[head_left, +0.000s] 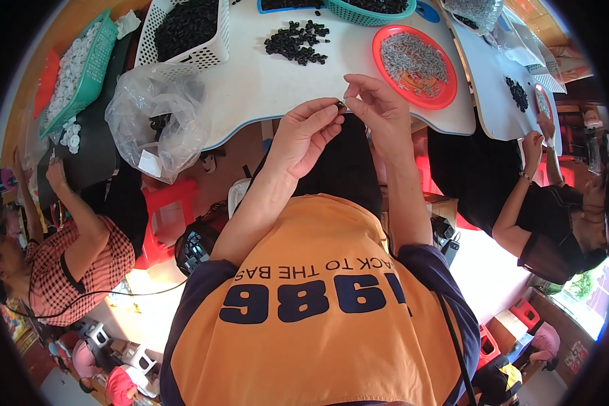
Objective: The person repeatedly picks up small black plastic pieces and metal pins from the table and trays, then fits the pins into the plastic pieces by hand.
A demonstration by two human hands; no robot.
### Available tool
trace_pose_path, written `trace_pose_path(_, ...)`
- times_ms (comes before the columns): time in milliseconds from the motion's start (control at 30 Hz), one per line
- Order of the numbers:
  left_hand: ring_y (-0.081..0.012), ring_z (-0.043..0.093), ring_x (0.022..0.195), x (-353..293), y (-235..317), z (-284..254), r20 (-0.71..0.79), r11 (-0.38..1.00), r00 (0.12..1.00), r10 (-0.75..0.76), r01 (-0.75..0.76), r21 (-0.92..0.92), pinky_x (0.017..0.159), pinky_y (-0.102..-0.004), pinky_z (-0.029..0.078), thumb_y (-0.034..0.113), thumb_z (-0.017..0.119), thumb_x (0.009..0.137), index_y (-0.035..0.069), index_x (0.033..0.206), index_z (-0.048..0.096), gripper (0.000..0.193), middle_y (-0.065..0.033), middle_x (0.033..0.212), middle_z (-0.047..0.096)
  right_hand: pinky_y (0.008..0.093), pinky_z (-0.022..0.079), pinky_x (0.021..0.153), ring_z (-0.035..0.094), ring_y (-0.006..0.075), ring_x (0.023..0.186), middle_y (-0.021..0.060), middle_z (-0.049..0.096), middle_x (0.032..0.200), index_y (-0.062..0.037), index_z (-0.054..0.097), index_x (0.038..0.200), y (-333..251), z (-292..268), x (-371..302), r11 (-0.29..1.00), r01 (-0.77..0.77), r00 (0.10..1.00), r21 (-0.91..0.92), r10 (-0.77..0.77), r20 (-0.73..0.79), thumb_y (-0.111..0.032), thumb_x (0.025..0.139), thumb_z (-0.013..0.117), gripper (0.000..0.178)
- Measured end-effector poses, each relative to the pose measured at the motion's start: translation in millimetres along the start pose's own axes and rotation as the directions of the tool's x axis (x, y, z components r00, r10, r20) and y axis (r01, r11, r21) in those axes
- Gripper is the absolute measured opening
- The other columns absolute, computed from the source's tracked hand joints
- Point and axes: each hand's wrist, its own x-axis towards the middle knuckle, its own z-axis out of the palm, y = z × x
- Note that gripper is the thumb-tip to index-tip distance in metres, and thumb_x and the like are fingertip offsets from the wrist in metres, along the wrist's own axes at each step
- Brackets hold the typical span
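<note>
My left hand [309,128] pinches a small black plastic part [340,105] between thumb and forefinger, just off the near edge of the white table. Close against it, my right hand [380,101] has its thumb and forefinger pressed together at the black part; whatever is between them is too small to name. A loose pile of the same small black parts [296,43] lies on the table beyond my hands. To the right of the pile, a round red tray [446,95] holds many small silvery metal pieces [415,59].
A white perforated basket [213,47] of black parts stands left, beside a clear plastic bag [152,122] hanging over the table edge. A teal basket [372,18] sits at the back. Co-workers sit on both sides; a green basket [88,81] of white pieces is far left.
</note>
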Motion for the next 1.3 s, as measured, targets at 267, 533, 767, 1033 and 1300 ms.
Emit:
trace_pose_path(267,-0.0213,0.086,0.11,9.2,19.5,-28.7,-0.05,1.0,0.999,-0.009,0.009,0.001,0.099,-0.034,0.075,0.004,0.079,0.119,0.0,0.141,0.084,0.023,-0.0125,0.126,0.088,0.0307,0.054,0.094,0.064,0.0152,0.103,-0.0013,0.085,0.115,-0.0162,0.092,0.144,40.5,22.5,11.2,0.942,0.121,0.989,-0.314,-0.141,-0.042,-0.01,0.104,0.094,0.041)
trace_pose_path(533,-0.0212,0.088,0.111,49.9,67.0,-65.8,-0.081,0.997,0.997,0.01,-0.017,-0.076,0.097,-0.033,0.075,0.004,0.081,0.117,-0.001,0.14,0.084,0.023,-0.0127,0.125,0.089,0.0379,0.061,0.103,0.076,0.0238,0.119,0.0064,0.087,0.121,-0.0123,0.095,0.134,67.1,60.7,59.7,0.809,0.161,0.978,-0.566,-0.209,-0.021,-0.011,0.105,0.092,0.028)
trace_pose_path(767,-0.0199,0.087,0.109,79.3,137.8,-103.4,-0.129,0.985,0.991,0.017,-0.039,-0.166,0.096,-0.0327,0.074,0.006,0.081,0.118,0.0,0.138,0.083,0.021,-0.0129,0.125,0.089,0.0389,0.062,0.102,0.077,0.0265,0.116,0.0098,0.086,0.123,-0.0096,0.094,0.133,86.1,110.1,140.8,0.57,0.421,0.903,-0.705,-0.335,0.268,-0.015,0.11,0.089,0.024)
trace_pose_path(1033,-0.0191,0.085,0.105,73.0,218.7,-146.6,-0.166,0.99,0.984,0.067,-0.086,-0.114,0.096,-0.0345,0.073,0.01,0.081,0.119,0.005,0.135,0.083,0.017,-0.0124,0.125,0.088,0.0513,0.067,0.094,0.083,0.0418,0.107,0.0203,0.084,0.118,-0.0022,0.09,0.13,218.7,98.2,315.8,0.525,0.171,0.965,-0.834,-0.26,0.034,-0.013,0.113,0.083,0.021)
trace_pose_path(1300,-0.0189,0.085,0.106,8.6,271.2,-185.2,-0.2,0.984,0.971,0.128,-0.149,-0.096,0.096,-0.0348,0.073,0.011,0.081,0.119,0.005,0.134,0.083,0.016,-0.0119,0.125,0.088,0.0515,0.067,0.094,0.084,0.0432,0.103,0.0221,0.085,0.114,-0.0027,0.091,0.121,257.0,117.7,335.4,0.273,0.265,0.948,-0.925,-0.251,0.198,-0.015,0.11,0.084,0.018)
